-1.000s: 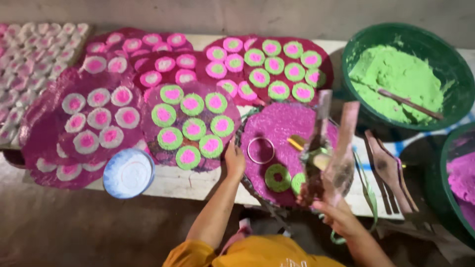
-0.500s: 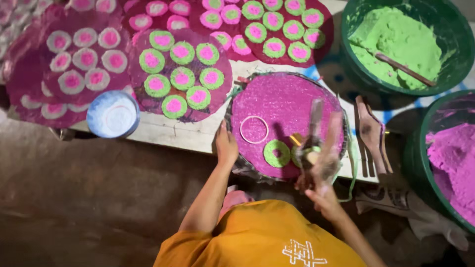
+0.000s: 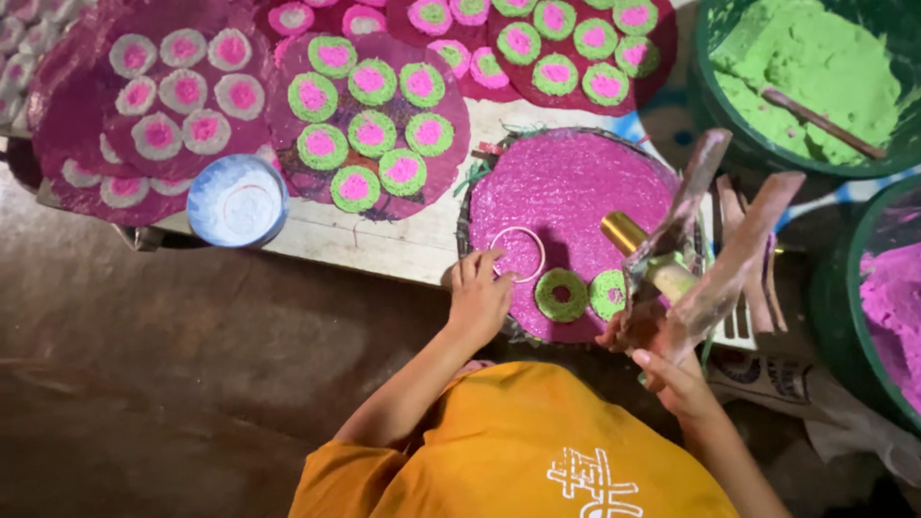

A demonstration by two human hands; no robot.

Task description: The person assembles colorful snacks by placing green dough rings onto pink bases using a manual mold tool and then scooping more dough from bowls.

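pale table [image 3: 384, 245], left hand [image 3: 480, 297] at ring [image 3: 518, 253], right hand [image 3: 662, 364] half hidden

Bare purple tray [image 3: 576, 192] centre free; green rings [image 3: 561, 294] crowd near edge; tubs [image 3: 729, 144] block right.

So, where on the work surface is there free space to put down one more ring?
On the magenta disc, the upper part is bare, above the metal ring and the two green rings. A bare strip of board lies beside the blue-rimmed bowl. The trays of finished rings are crowded.
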